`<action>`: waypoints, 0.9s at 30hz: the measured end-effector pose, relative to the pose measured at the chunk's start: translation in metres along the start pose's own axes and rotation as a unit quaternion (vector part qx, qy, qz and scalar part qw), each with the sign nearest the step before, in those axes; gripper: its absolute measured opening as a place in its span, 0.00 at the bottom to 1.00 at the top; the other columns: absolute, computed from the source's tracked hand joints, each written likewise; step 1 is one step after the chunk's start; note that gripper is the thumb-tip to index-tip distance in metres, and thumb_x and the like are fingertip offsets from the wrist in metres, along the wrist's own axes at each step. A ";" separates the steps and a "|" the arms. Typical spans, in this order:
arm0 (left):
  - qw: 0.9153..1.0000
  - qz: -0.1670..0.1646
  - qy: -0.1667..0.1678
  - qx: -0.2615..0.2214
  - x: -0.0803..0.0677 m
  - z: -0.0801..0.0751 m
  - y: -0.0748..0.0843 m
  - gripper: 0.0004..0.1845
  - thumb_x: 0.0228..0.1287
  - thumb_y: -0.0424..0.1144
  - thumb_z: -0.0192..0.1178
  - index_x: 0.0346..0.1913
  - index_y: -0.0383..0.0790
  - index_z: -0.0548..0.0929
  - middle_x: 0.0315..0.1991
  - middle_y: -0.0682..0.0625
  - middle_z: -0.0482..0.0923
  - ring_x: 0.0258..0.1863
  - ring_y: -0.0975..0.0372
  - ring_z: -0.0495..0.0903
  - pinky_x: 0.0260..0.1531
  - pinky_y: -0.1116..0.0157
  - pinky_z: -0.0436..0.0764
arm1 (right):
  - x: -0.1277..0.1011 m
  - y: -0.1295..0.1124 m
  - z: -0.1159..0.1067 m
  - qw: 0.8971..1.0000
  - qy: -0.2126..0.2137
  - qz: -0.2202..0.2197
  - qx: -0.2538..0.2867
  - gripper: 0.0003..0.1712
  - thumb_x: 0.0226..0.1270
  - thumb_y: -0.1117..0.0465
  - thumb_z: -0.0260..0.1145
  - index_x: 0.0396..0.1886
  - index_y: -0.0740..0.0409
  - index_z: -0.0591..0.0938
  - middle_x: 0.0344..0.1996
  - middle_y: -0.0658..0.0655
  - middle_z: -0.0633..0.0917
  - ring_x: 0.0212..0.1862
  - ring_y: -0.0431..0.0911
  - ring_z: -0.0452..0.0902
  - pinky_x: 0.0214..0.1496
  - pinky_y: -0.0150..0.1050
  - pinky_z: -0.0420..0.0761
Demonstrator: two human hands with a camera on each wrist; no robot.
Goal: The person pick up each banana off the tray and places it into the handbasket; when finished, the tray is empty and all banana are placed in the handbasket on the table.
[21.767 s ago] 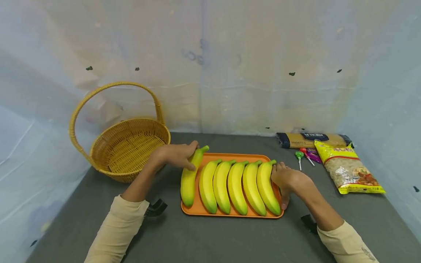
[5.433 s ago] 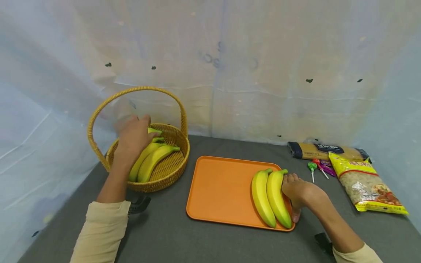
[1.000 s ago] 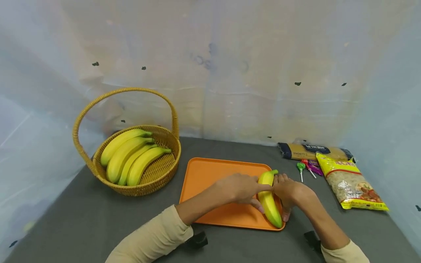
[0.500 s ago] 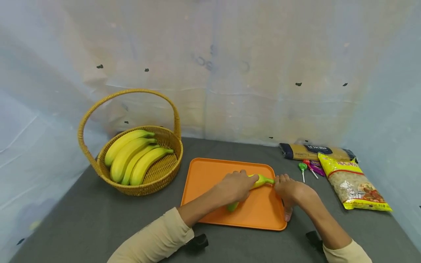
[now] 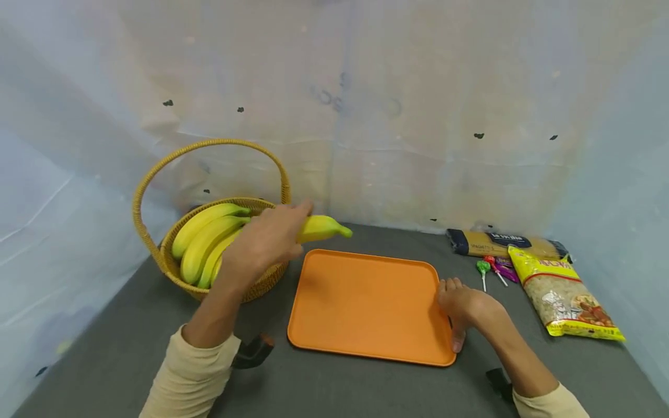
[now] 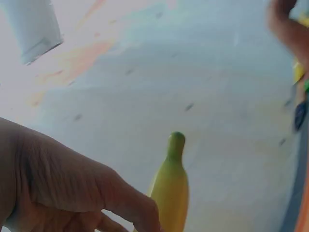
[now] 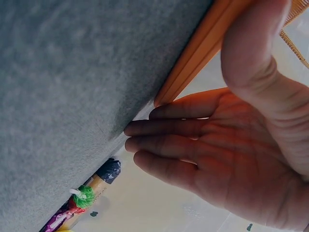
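In the head view my left hand (image 5: 266,241) grips a yellow banana (image 5: 320,228) beside the right rim of the wicker basket (image 5: 175,280), raised above the table. The left wrist view shows the thumb and fingers round the banana's body, its green-tipped stem (image 6: 176,145) pointing away. Several bananas (image 5: 209,241) lie side by side in the basket, partly hidden by my left hand. My right hand (image 5: 465,306) rests at the right edge of the orange tray (image 5: 371,307). In the right wrist view its fingers (image 7: 166,145) are straight and the thumb stands apart.
At the right lie a spaghetti pack (image 5: 502,244), green and red lollipops (image 5: 483,267), a purple-wrapped item (image 5: 506,271) and a yellow bag (image 5: 567,293). The basket's tall handle (image 5: 209,143) arches over its opening. Pale sheeting (image 5: 397,116) stands behind the grey table (image 5: 334,383).
Earliest, several bananas lay on the tray and the basket held none. In the last second my left hand lifted the last tray banana and carried it left to the basket. The right hand stayed put.
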State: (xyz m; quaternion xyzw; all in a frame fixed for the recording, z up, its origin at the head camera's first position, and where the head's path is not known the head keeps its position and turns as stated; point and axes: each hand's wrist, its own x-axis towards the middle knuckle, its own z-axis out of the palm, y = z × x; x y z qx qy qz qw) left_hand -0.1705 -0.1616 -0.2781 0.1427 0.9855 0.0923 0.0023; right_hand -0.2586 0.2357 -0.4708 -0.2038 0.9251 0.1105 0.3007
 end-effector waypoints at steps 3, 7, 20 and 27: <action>0.999 -0.051 0.011 -0.004 -0.008 -0.012 -0.033 0.19 0.67 0.32 0.64 0.58 0.34 0.74 0.41 0.39 0.79 0.36 0.49 0.79 0.34 0.56 0.78 | 0.004 0.005 0.005 1.000 -0.002 0.003 0.000 1.01 0.03 0.22 0.85 0.79 0.76 0.57 0.77 0.77 0.63 0.77 0.72 0.60 0.77 0.70 0.62; 0.993 -0.117 -0.004 0.010 -0.009 -0.011 -0.073 0.21 0.68 0.37 0.67 0.56 0.28 0.76 0.45 0.33 0.82 0.41 0.43 0.82 0.42 0.46 0.80 | -0.005 0.002 0.005 1.000 -0.004 -0.003 0.005 0.96 0.10 0.27 0.88 0.78 0.78 0.57 0.76 0.80 0.62 0.77 0.75 0.58 0.77 0.71 0.61; 0.967 -0.225 -0.121 -0.025 0.018 0.031 -0.132 0.10 0.64 0.38 0.69 0.32 0.35 0.81 0.27 0.43 0.76 0.24 0.56 0.72 0.27 0.58 0.75 | -0.022 -0.011 -0.006 0.999 -0.009 0.018 0.047 0.95 0.07 0.30 0.89 0.77 0.77 0.59 0.76 0.79 0.62 0.78 0.73 0.58 0.76 0.73 0.61; 0.972 -0.211 -0.105 -0.013 0.018 0.032 -0.135 0.20 0.64 0.46 0.74 0.42 0.29 0.84 0.35 0.36 0.82 0.27 0.52 0.79 0.29 0.54 0.81 | -0.053 -0.017 -0.037 0.993 -0.025 -0.023 0.109 0.79 0.39 0.33 0.86 0.79 0.74 0.58 0.77 0.79 0.60 0.78 0.74 0.58 0.75 0.74 0.61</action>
